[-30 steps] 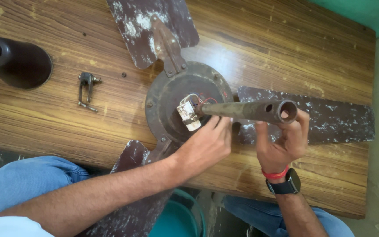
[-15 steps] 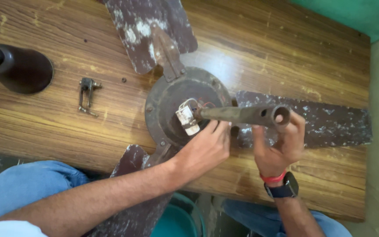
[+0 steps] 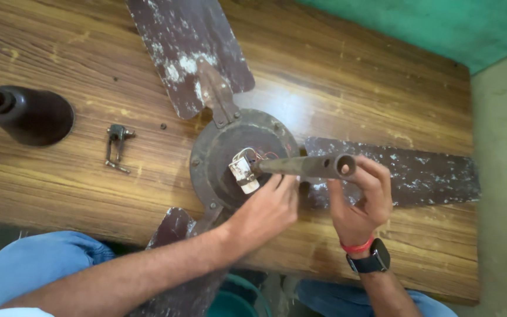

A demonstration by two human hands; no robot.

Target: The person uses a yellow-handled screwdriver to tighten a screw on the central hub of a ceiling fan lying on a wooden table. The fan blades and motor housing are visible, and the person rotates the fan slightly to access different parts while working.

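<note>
An old brown ceiling fan lies on a wooden table [image 3: 77,194], its round motor housing [image 3: 218,152] in the middle with three worn, paint-flecked blades. A rusty down rod [image 3: 306,166] sticks out of the housing toward me. My right hand [image 3: 362,202], with a red band and a black watch at the wrist, grips the rod near its open end. My left hand [image 3: 265,214] rests its fingertips under the rod's base, beside a small whitish box [image 3: 243,170] with red wires on the housing.
A dark brown bell-shaped canopy cover [image 3: 30,115] lies at the table's left. A small metal clamp [image 3: 115,147] and a loose screw [image 3: 163,125] lie between it and the fan. My blue-clad knees show below the table edge, with a teal bucket [image 3: 230,302] between them.
The view has shifted slightly. Both hands stay on the rod; the left hand's fingers have slid a little along the rod's base.
</note>
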